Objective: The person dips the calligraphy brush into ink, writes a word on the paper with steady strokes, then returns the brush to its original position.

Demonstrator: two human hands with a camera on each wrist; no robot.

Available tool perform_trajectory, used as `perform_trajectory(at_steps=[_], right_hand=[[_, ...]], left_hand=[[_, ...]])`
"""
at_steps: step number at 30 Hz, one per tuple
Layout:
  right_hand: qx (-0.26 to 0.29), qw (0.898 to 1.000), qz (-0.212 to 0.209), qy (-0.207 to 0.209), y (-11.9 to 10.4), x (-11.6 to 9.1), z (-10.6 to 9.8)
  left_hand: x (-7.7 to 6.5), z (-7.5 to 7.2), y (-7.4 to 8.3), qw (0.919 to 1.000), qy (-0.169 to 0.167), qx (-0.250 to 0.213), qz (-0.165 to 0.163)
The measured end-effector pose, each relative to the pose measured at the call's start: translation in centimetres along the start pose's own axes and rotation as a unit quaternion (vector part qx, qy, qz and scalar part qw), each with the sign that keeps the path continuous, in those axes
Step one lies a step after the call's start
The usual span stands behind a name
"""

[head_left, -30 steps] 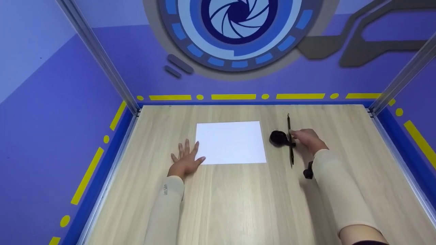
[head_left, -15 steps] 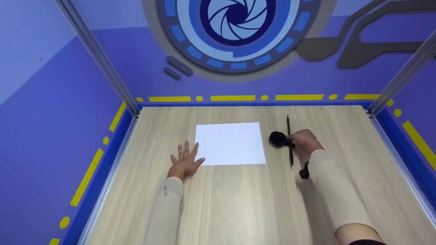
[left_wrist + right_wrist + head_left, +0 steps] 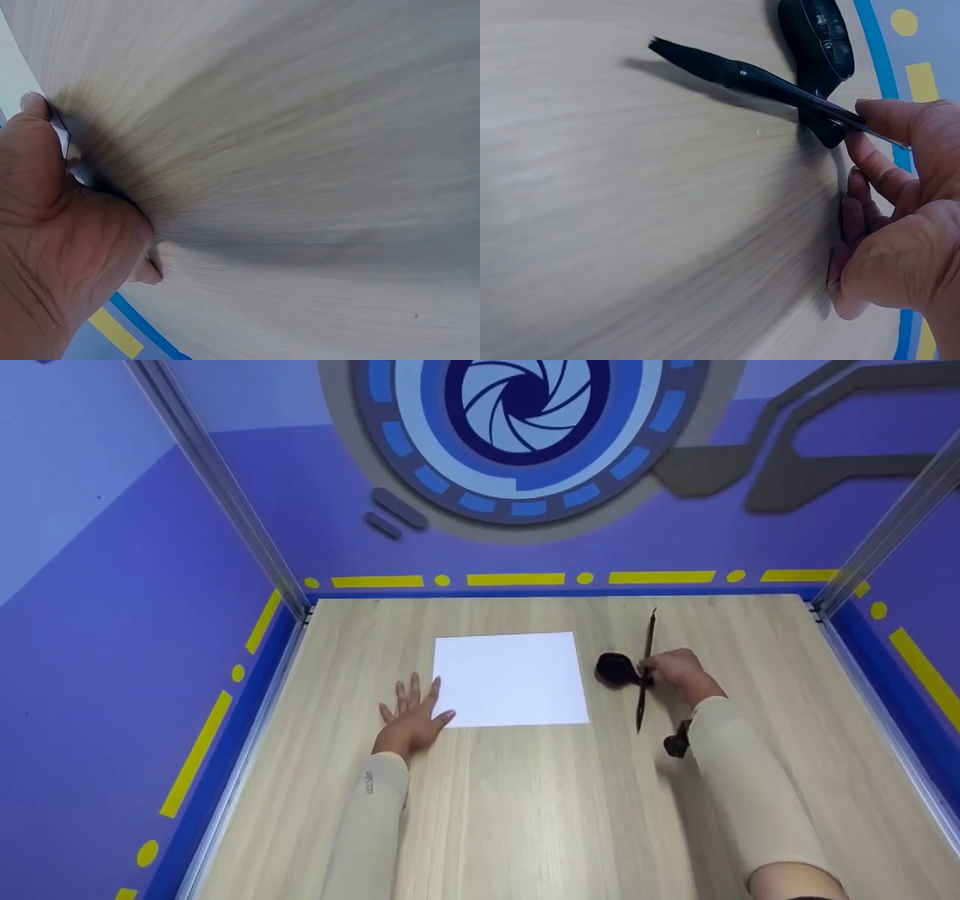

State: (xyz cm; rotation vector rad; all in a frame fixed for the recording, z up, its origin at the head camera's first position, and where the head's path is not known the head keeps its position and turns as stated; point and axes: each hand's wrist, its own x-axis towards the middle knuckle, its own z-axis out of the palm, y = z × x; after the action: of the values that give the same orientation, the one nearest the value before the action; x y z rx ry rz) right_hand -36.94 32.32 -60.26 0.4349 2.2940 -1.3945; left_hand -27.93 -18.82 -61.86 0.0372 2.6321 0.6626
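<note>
Between thumb and fingers, my right hand (image 3: 679,671) pinches a dark calligraphy brush (image 3: 649,641) by the middle of its handle. Black bristles (image 3: 686,61) point toward the near side of the table, and the hanging loop end points away. Beneath and beside the brush sits a small black ink dish (image 3: 615,670), round with a short stub that the brush crosses in both views. My left hand (image 3: 411,724) lies flat with spread fingers at the left edge of a white sheet of paper (image 3: 510,679), thumb and index fingertip on its border.
The pale wood-grain table (image 3: 517,810) carries the sheet and dish. A blue-purple back wall (image 3: 525,547) and side walls with metal corner posts (image 3: 225,495) enclose it. A black wrist device (image 3: 677,741) hangs by the right sleeve.
My right fingers slid nearer along the brush, then pinched it. The brush has turned, its far end swinging to the right. The left hand, paper and dish stay put.
</note>
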Motion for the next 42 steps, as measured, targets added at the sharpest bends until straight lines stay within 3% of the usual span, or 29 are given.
perform_trajectory(at_steps=[8,11,14,18,23,27,30,33,36,42], right_hand=[[0.045,0.999,0.001,-0.026,0.0,-0.9,-0.4],[0.096,0.995,0.000,-0.033,-0.1,-1.7,-1.0],[0.171,0.985,-0.002,-0.033,-0.9,-3.3,-1.6],[0.295,0.955,-0.014,-0.041,-1.6,-5.4,-2.1],[0.428,0.902,-0.041,-0.038,-0.7,-7.1,-3.0],[0.485,0.871,-0.081,-0.027,-0.6,-8.9,-3.1],[0.507,0.855,-0.106,-0.023,-0.8,-10.0,-2.8],[0.509,0.852,-0.118,-0.025,-1.1,-10.7,-2.4],[0.502,0.856,-0.121,-0.025,-1.4,-11.3,-2.0],[0.490,0.861,-0.136,0.015,-1.7,-11.9,-1.2]], left_hand=[[-0.1,-0.4,-0.2,1.0000,-0.002,-0.010,-0.001],[-0.3,-0.6,0.1,1.0000,-0.001,0.003,-0.003],[-0.4,-0.6,0.1,0.9999,0.000,0.009,-0.005],[-0.6,-0.7,0.2,0.9998,-0.002,0.016,-0.013],[-0.4,-0.5,0.5,0.9998,-0.008,0.016,-0.012],[-0.2,-0.3,0.4,0.9997,-0.012,0.018,-0.011],[-0.1,-0.4,0.3,0.9996,-0.016,0.019,-0.011],[-0.1,-0.4,0.2,0.9996,-0.020,0.017,-0.012],[-0.1,-0.3,0.2,0.9996,-0.019,0.016,-0.012],[-0.2,-0.1,0.2,0.9998,-0.013,0.011,-0.010]])
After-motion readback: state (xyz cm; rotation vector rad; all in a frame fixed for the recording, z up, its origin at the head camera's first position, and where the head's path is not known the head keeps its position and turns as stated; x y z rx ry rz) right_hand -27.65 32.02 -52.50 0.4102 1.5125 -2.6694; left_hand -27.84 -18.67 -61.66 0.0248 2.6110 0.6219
